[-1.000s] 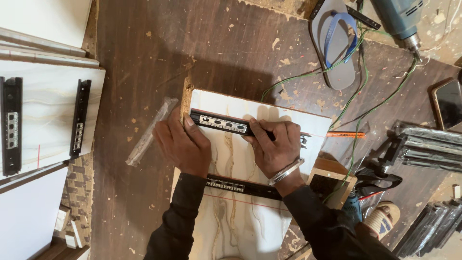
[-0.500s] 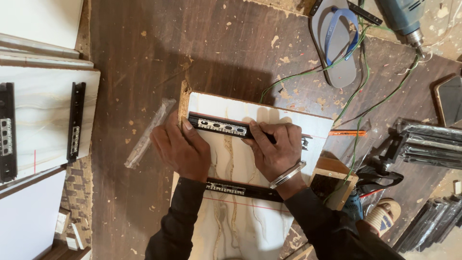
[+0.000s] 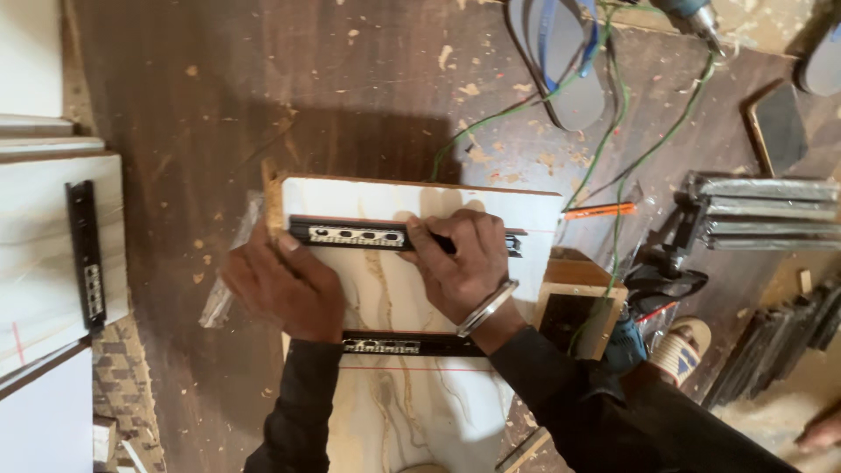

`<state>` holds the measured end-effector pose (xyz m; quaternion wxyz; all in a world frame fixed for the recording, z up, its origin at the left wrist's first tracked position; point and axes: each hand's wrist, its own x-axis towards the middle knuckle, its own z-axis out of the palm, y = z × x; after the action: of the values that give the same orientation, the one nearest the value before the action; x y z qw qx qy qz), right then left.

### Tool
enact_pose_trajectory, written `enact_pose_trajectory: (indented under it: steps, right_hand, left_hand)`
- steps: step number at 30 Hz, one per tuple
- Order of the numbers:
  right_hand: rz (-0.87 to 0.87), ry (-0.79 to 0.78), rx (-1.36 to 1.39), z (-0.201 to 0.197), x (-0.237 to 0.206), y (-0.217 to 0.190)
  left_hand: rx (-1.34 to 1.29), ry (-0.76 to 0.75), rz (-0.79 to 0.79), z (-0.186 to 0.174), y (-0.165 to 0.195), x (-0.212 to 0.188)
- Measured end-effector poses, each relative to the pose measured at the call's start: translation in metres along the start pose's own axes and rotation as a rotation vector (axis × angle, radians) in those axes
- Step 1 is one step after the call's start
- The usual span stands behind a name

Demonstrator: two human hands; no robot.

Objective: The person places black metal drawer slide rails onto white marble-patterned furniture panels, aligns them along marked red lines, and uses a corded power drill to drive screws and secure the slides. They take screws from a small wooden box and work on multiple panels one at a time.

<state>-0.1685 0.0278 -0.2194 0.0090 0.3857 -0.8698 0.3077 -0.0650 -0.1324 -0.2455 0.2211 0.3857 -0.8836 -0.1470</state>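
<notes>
The left hand [image 3: 285, 289] lay flat with fingers closed on the near end of a black perforated metal drawer slide [image 3: 350, 235], pressing it down. The right hand [image 3: 460, 258] gripped a dark pencil-like tool against the same slide, fingers curled tight around it. The slide lay across a white marbled laminate board [image 3: 394, 403] on the dark wooden floor [image 3: 219, 88]. A second black slide [image 3: 412, 345] lay on the board, nearer the person. Beyond the board's right edge lay an orange pencil [image 3: 600, 210], green wires [image 3: 613, 158], and stacked metal slides [image 3: 762, 215].
</notes>
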Motion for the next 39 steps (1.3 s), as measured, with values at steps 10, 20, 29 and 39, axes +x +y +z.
enact_pose_trajectory:
  steps: [10,20,29,39]
  right_hand:
    - [0.036,-0.025,0.031,0.000,-0.002,0.001]
    - [0.067,-0.069,-0.026,-0.004,-0.002,-0.007]
    - [0.060,-0.147,-0.115,-0.008,0.001,-0.017]
    - [0.048,-0.118,-0.130,-0.008,-0.003,-0.024]
  left_hand:
    - [0.002,0.007,0.008,0.001,0.001,-0.001]
    - [0.008,0.012,0.015,-0.001,0.002,-0.002]
    - [-0.053,0.076,0.062,-0.005,-0.002,-0.003]
    - [-0.060,0.082,0.075,-0.011,-0.008,-0.006]
